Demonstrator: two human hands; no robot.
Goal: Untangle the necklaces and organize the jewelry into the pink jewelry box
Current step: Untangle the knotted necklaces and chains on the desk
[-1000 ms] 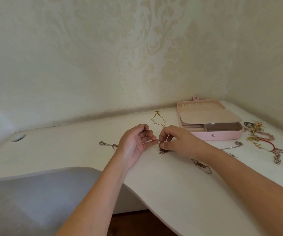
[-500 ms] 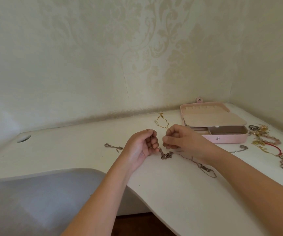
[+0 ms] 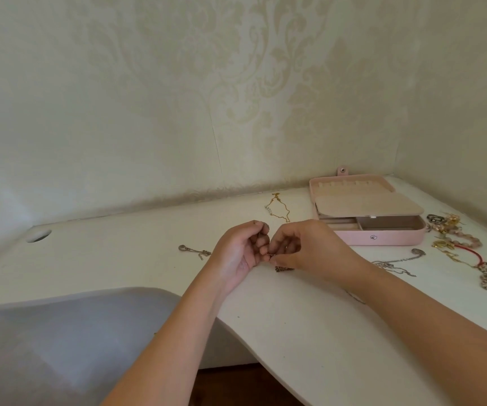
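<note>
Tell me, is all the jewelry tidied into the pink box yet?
Not nearly. Done: the pink jewelry box sits open, and a gold necklace lies by itself behind the hands. In hand: the left hand and right hand both pinch a knotted chain over the table. To do: the left silver necklace, the right silver necklace and the jewelry pile beside the box lie out; its visible compartments look empty.
</note>
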